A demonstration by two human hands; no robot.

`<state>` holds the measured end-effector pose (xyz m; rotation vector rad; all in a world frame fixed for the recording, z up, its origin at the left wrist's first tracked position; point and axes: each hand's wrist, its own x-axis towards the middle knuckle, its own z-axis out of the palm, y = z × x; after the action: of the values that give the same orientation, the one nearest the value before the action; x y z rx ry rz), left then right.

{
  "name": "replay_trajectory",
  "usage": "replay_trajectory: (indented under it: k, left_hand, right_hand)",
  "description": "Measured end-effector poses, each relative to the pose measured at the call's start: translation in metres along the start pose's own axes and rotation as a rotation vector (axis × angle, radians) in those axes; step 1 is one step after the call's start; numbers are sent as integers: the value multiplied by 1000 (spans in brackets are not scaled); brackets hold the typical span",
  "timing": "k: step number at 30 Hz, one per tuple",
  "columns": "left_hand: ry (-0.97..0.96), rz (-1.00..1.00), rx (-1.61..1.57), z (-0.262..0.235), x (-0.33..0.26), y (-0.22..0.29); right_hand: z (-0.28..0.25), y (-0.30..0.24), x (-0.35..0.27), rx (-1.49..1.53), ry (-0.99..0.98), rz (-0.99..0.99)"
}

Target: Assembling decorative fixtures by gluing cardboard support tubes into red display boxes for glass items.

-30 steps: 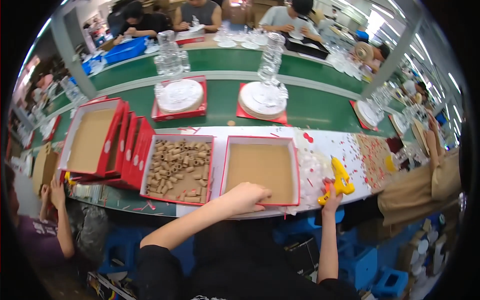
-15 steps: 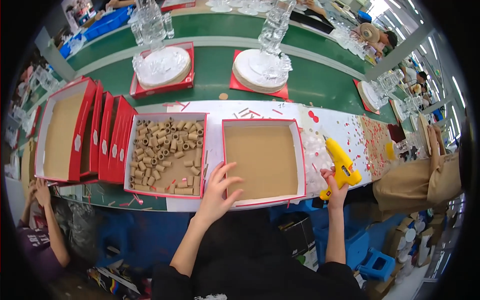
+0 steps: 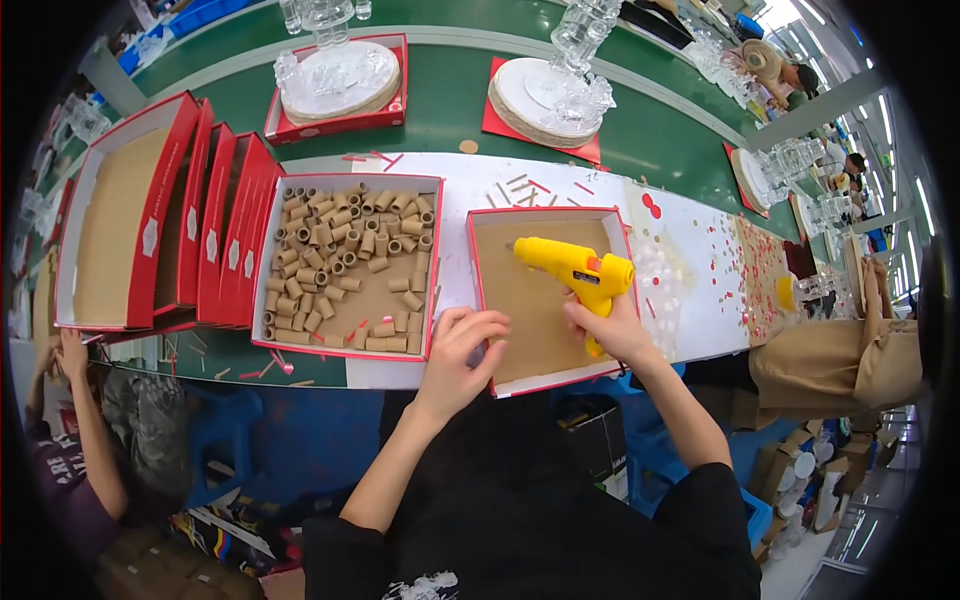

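A yellow hot glue gun (image 3: 582,270) is gripped in my right hand (image 3: 612,328), over a shallow box (image 3: 478,262) with red edges, white walls and a brown bottom. Its nozzle points left, toward the box's far-left part. My left hand (image 3: 460,358) is at the near-left corner of this box, fingers half curled over the wall and thumb apart from them. Nothing shows in that hand; whether it touches the wall is unclear. Just left stands a similar box (image 3: 436,270), holding many short brown cardboard tubes (image 3: 345,240).
Red boxes (image 3: 165,225) are stacked on edge at the left, beside another person's hands (image 3: 70,355). Clear figures on white round boards (image 3: 345,85) stand across the green table (image 3: 440,100). Thin sticks (image 3: 520,188) and red scraps (image 3: 650,205) lie on the white surface.
My right hand has brought the glue gun left over the box, turning its nozzle leftward. My left hand's fingers have curled more. The view has shifted, and the box sits slightly turned.
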<state>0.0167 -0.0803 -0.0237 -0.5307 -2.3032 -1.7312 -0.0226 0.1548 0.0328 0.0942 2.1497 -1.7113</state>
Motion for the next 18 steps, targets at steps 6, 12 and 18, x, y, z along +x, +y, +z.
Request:
replay_trajectory:
  k: [6,12,18]
  left_hand:
    - [34,-10,0,1,-2,-2]
    - [25,6,-8,1,-1,-3]
    - [36,27,11,2,0,-2]
  right_hand:
    - [5,-7,5,-38,-4,67]
    - [4,-7,1,-29,12,40]
    - [1,-10,1,-46,17,65]
